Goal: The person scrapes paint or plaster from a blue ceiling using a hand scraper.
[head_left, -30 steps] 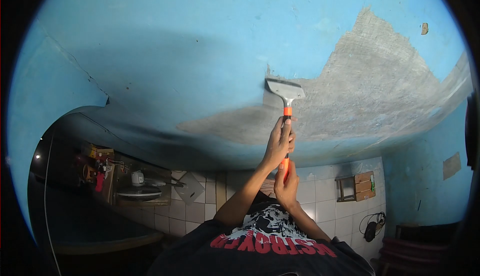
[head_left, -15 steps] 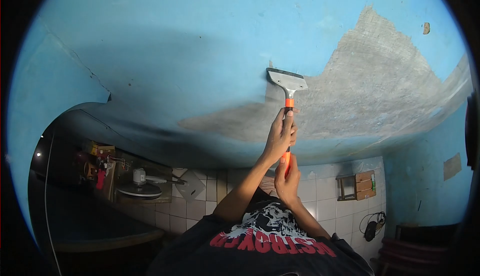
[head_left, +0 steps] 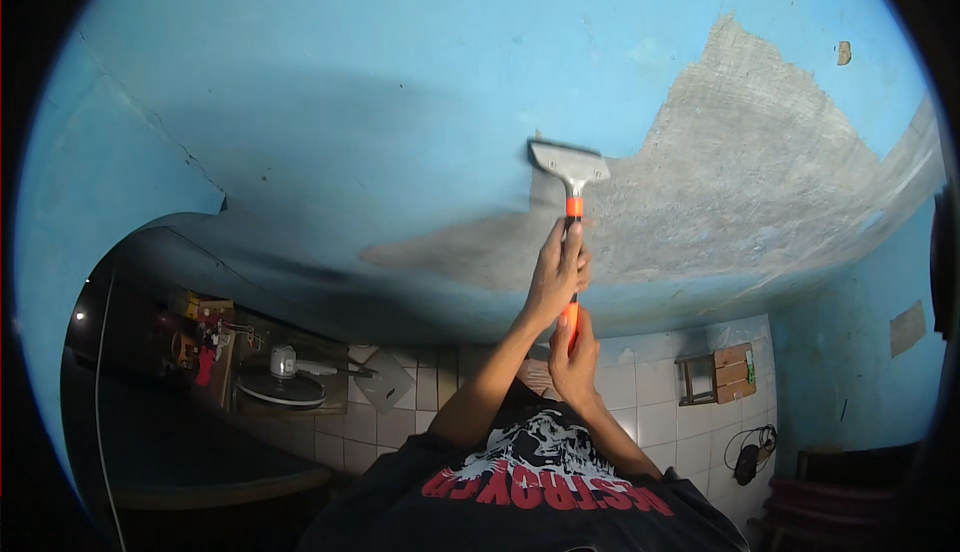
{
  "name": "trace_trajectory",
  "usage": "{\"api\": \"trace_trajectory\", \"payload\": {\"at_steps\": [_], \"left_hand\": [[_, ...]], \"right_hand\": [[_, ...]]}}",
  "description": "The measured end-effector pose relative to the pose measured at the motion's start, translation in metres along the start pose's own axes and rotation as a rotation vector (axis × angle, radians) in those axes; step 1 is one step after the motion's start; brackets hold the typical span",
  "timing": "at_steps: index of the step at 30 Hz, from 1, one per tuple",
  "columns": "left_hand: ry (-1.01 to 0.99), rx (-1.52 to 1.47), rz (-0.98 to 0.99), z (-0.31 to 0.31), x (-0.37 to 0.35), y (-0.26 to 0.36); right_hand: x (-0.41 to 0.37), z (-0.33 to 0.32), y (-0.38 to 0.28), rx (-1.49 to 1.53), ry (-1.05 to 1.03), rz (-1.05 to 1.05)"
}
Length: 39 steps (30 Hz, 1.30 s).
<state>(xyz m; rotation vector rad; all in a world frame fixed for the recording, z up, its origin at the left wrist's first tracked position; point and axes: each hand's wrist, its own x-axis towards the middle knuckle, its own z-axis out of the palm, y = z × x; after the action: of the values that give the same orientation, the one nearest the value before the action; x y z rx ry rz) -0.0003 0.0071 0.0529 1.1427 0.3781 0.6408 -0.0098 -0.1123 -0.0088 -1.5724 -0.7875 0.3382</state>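
Observation:
A wide-bladed scraper (head_left: pixel 570 162) with an orange and black handle is held against the blue wall (head_left: pixel 330 72). Its blade lies at the border between blue paint and a bare grey patch (head_left: pixel 740 172). My left hand (head_left: pixel 560 270) is wrapped round the upper handle, below the metal neck. Lower down, my right hand (head_left: pixel 575 360) grips the orange end of the handle. Both hands are closed, one above the other. A thin grey strip shows just above the blade's left corner.
A small wooden stool (head_left: pixel 718 376) lies on the tiled floor (head_left: pixel 625 382) to the right, with a black cable (head_left: pixel 748 454) near it. At left, a fan (head_left: pixel 283 377) lies by a cluttered wooden unit (head_left: pixel 215 342). A crack (head_left: pixel 175 142) runs down the left wall.
The scraper's head has shifted slightly left and down, and its blade is a little blurred. Both hands keep their hold. The view has moved slightly.

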Motion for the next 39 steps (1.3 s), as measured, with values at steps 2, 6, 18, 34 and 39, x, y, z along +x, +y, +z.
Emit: {"api": "trace_trajectory", "payload": {"at_steps": [2, 6, 18, 34, 39], "left_hand": [[0.01, 0.002, -0.033, -0.002, -0.008, -0.013], [0.024, 0.022, -0.035, 0.003, 0.0, 0.002], [0.002, -0.041, -0.006, 0.009, 0.004, 0.001], [-0.008, -0.042, -0.007, 0.007, -0.003, -0.024], [0.024, -0.013, -0.013, 0.012, 0.003, -0.005]], "right_hand": [[-0.011, -0.008, 0.009, -0.027, -0.078, 0.112], [-0.001, -0.008, 0.001, -0.026, -0.068, 0.1], [0.002, -0.019, 0.004, -0.072, -0.043, 0.049], [-0.007, -0.026, 0.018, -0.102, -0.038, 0.041], [0.005, -0.024, 0.008, -0.035, -0.044, 0.056]]}}
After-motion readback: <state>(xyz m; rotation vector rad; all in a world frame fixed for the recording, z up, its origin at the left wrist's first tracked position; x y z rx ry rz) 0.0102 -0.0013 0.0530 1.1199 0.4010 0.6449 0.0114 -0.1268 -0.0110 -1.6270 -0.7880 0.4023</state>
